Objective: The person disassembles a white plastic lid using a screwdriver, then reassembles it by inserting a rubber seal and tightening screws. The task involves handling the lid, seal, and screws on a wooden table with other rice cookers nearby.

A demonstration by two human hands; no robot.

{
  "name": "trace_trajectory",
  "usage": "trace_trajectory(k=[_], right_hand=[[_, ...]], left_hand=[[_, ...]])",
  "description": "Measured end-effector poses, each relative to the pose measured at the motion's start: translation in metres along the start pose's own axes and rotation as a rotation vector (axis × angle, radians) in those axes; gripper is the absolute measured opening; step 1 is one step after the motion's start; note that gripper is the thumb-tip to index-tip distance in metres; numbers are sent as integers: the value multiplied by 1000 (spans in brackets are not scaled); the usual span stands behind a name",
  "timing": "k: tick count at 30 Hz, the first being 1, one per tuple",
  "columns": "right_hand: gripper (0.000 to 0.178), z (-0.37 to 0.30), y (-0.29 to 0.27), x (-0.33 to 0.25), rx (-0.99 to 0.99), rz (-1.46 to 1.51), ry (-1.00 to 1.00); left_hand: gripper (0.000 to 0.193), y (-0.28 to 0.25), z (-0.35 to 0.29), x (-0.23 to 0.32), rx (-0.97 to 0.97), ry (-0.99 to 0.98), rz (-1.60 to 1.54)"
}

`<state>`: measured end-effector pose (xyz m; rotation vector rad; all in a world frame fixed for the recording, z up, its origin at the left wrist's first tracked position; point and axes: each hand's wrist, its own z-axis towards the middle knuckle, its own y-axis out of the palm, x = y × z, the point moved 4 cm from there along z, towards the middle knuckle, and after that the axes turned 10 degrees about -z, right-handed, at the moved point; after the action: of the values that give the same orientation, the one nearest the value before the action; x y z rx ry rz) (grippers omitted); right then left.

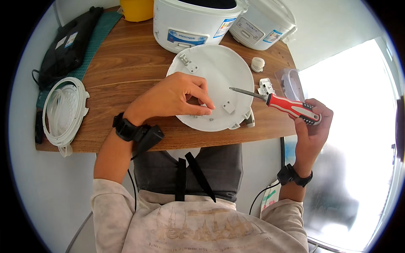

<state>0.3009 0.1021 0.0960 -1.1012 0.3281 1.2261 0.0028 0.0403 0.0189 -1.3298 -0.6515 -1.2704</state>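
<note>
A screwdriver [294,109] with a red, white and black handle is held in my right hand [313,126], its shaft pointing left above the lid. Under it, the round white rice cooker lid [225,63] lies inner side up on the wooden table. My left hand [182,95] hovers over the lid's near left part, thumb and forefinger pinched; whatever is between them is too small to make out. A white hinge-like piece [188,63] sits at the lid's far left. Near its right side is a small white plate with holes [228,107].
Two white rice cookers [185,25] [263,23] stand at the back. Right of the lid are a white cap [257,64], a white latch part [265,87] and a clear container [291,85]. A white ring-shaped inner cover [65,110] and a black device [69,46] lie left.
</note>
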Motion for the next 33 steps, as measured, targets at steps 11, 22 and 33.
trace_trajectory(k=[11,22,33], right_hand=[[41,-5,-8,5,100,-20,36],[19,-63,-20,89,312,221,409],[23,-70,9,130,197,355,485]], left_hand=[[20,-34,-3,-21,556,23,-2],[23,-63,-7,-52,870,-95,24],[39,-47,-4,-74,705,-286,168]])
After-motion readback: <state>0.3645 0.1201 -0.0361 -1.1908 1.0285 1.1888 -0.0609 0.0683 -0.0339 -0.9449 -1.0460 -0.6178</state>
